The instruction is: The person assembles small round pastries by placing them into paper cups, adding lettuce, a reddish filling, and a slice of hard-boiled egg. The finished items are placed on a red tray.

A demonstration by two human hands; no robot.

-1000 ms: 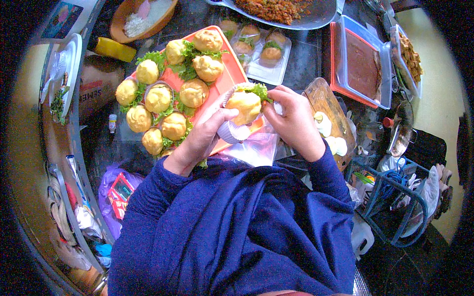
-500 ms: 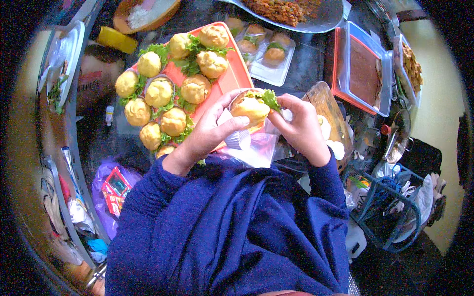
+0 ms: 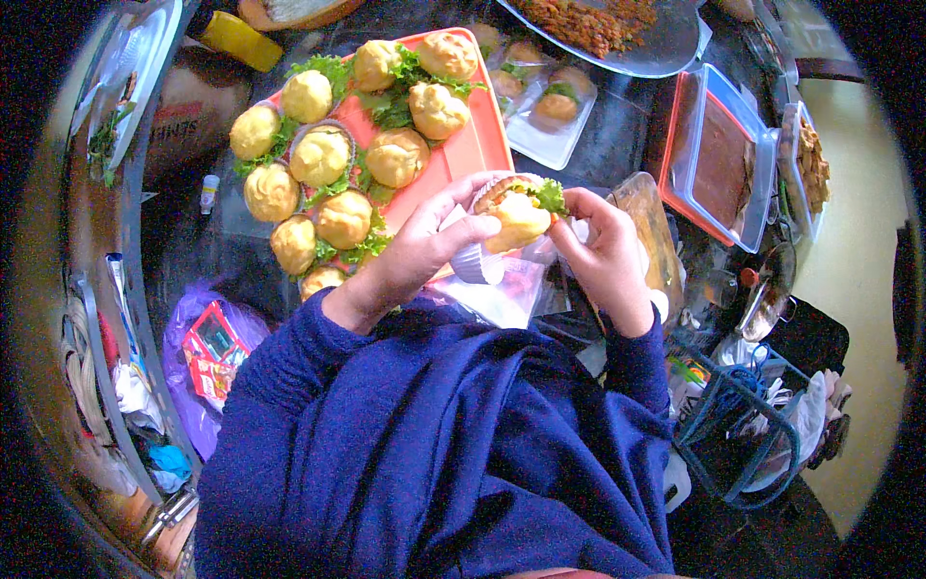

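My left hand [image 3: 410,253] is closed round a split cream puff [image 3: 519,224] with filling inside, thumb across its pale yellow top. A white pleated paper cup [image 3: 475,264] hangs beneath the thumb. Frilly green lettuce [image 3: 551,197] pokes out of the puff's right side. There my right hand [image 3: 612,259] pinches the leaf's edge between thumb and fingers, beside a small orange bit of filling. Just left of my hands, an orange tray [image 3: 487,135] carries several golden puffs [image 3: 396,157] with lettuce, at least some in paper cups.
At the back are a clear pack of filled puffs [image 3: 558,104] and a pan of reddish-brown filling [image 3: 666,48]. A box of brown spread or cake [image 3: 714,174] stands right, beyond a wooden board [image 3: 648,207]. Clear plastic [image 3: 511,294] lies below my hands.
The view has shifted a little, so the tray and pan appear further right. Both hands stay at the puff, which is slightly turned, and more of its filling shows.
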